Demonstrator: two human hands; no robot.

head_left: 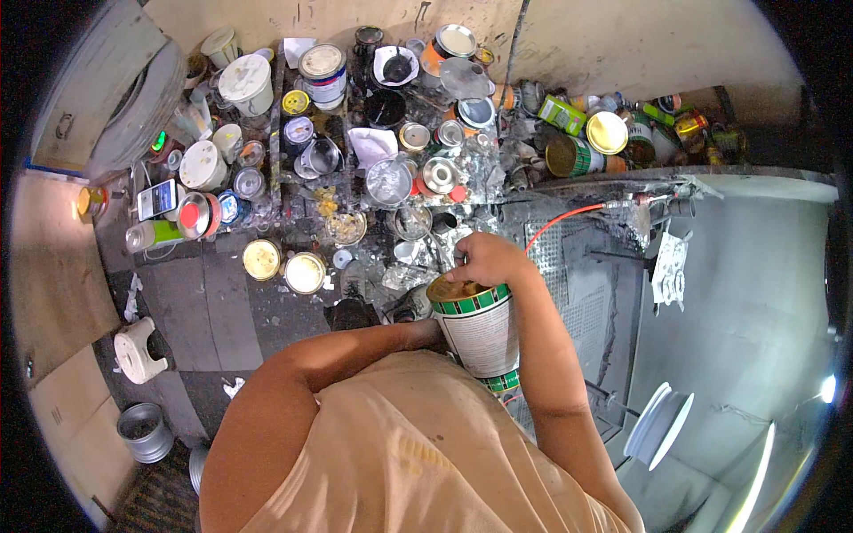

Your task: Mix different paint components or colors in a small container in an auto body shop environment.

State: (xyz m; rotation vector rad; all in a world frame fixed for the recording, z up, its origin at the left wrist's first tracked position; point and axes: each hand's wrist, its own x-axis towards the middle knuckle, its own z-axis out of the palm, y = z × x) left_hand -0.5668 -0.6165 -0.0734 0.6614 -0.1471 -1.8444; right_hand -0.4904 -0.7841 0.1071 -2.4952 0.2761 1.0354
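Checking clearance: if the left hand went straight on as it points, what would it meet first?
The can: the left hand points rightward at its side and may already touch it, though the fingertips are hidden.

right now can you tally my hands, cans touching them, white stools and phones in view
hands: 2, left hand and right hand
green-banded can: 1
white stool: 1
phone: 1
total: 5
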